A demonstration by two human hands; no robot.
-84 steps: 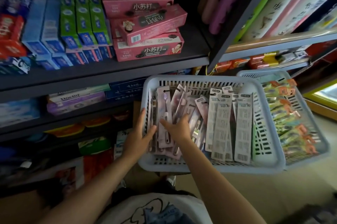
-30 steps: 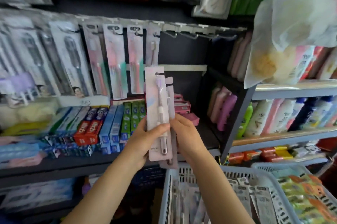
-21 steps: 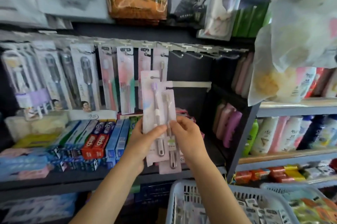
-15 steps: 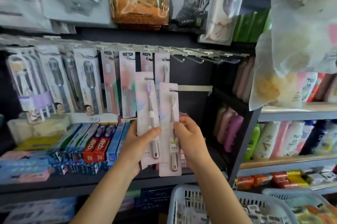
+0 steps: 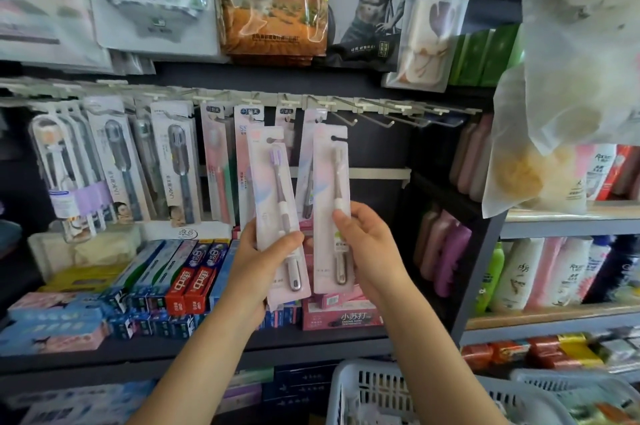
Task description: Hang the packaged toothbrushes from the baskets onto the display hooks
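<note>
Below the row of hooks (image 5: 374, 115), two pink toothbrush packs are held upright, just apart. The left hand (image 5: 266, 262) pinches the purple-brush pack (image 5: 277, 203) low down, thumb across its front. The right hand (image 5: 367, 244) grips the beige-brush pack (image 5: 330, 196) at mid-height, fingers curled behind. Both hang holes sit short of the hooks. Risk: grips this low leave the card tops free to flex, so a hole may miss its prong or snag packs already hung alongside.

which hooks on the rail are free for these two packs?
Free: the bare hooks right of the last hung pink pack, up to the dark shelf post. Crowded: everything left of it, packs hanging side by side. Left hand and right hand each hold one.
</note>
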